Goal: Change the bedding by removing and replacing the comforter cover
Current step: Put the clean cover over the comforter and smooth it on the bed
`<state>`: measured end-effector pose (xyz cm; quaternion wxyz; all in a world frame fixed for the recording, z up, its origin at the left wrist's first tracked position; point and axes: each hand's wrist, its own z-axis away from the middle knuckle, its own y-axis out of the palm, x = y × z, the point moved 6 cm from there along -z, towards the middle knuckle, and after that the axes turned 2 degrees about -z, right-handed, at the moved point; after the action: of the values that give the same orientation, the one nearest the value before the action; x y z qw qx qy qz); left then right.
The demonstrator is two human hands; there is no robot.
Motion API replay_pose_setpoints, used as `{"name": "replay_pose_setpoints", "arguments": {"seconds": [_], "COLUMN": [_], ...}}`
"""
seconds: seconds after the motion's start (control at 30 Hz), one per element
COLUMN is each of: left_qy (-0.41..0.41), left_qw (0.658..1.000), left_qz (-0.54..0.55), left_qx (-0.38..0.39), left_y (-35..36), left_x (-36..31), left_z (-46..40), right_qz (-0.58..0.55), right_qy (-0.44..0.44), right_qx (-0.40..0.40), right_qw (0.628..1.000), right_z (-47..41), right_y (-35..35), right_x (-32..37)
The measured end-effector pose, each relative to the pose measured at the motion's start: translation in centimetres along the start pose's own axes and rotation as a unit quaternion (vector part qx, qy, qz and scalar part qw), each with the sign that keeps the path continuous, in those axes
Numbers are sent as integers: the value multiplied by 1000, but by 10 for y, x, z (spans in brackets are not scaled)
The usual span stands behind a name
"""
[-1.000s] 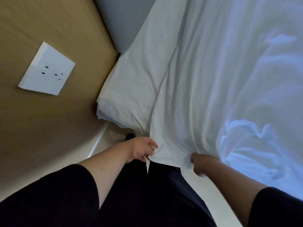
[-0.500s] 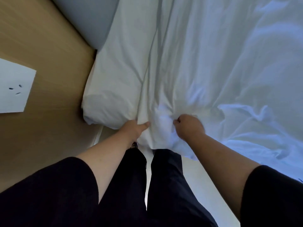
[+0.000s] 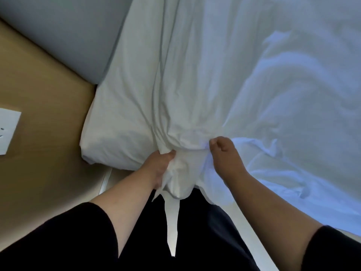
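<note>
The comforter cover (image 3: 224, 79) is plain white cloth, creased and rumpled, spread across the bed and reaching out of view at the top and right. Long folds run down its left part and draw together into a bunched corner (image 3: 181, 173) at the near edge of the bed. That corner hangs off the edge in a soft lump, with a narrow strip of cloth trailing straight down beneath it. Bluish light tints the cover's right side.

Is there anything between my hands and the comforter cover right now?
Nothing visible. The left hand and the right hand both grip the bunched white comforter cover directly at the near edge of the bed.
</note>
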<state>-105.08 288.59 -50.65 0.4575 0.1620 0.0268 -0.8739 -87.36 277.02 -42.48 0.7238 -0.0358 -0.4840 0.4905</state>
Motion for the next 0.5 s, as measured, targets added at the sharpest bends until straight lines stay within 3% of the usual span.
{"name": "replay_pose_setpoints", "arguments": {"seconds": [0.07, 0.13, 0.2, 0.27, 0.37, 0.5], "left_qy": [-10, -37, -47, -47, -38, 8], "left_qw": [1000, 998, 995, 993, 990, 993], "left_qz": [18, 49, 63, 70, 97, 96], "left_qx": [12, 34, 60, 82, 98, 74], "left_y": [10, 16, 22, 27, 29, 38], "left_x": [-5, -8, -16, -22, -34, -70], "left_z": [6, 14, 25, 38, 61, 114], "right_qz": [71, 160, 182, 174, 92, 31], "right_qy": [66, 131, 124, 54, -51, -148], "right_qx": [-54, -14, 61, 75, -24, -186], "right_qw": [994, 978, 974, 980, 994, 971], "right_z": [-11, -20, -30, -36, -34, -17], "right_y": [-17, -14, 2, 8, -36, -155], "right_x": [-28, -57, -68, -59, -30, 28]}}
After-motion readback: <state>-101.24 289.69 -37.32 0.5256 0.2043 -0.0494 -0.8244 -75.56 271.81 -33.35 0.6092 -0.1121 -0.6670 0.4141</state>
